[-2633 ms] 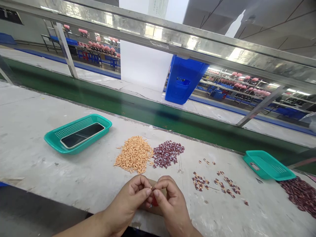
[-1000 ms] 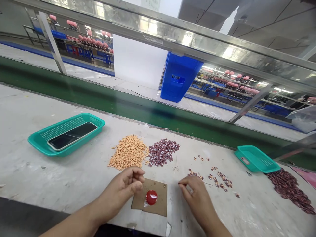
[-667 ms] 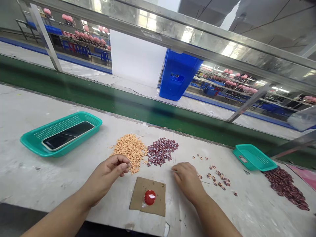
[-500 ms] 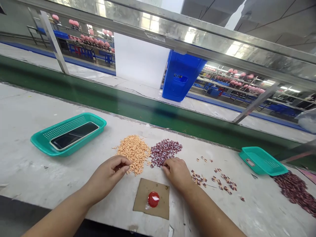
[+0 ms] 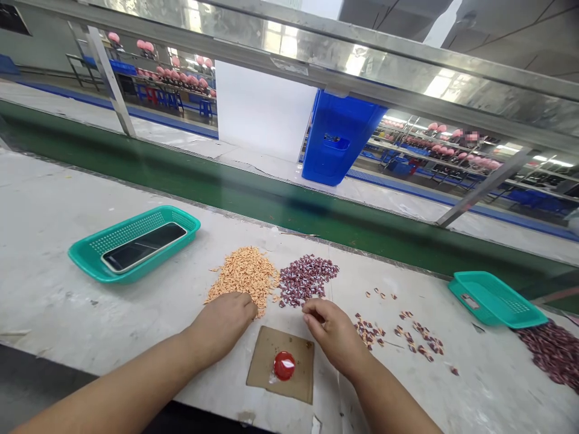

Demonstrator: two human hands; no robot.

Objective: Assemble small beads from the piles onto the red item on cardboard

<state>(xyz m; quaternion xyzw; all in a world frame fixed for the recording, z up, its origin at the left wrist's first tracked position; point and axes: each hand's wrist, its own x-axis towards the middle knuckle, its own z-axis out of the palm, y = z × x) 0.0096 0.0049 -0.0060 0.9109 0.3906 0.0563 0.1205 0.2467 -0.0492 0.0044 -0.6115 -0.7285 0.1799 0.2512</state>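
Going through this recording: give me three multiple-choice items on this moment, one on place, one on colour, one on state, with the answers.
1. Where is the left hand?
A. On the maroon pile
B. At the orange pile
C. On the blue bin

2. What colour is the round disc on the cardboard square?
A. Red
B. Blue
C. Green

3. Where does the phone lie?
A. In the left hand
B. On the floor
C. In the teal basket

1 B: the hand overlaps the pile's near edge.
2 A: the disc shows glossy red.
3 C: the basket's walls surround it.
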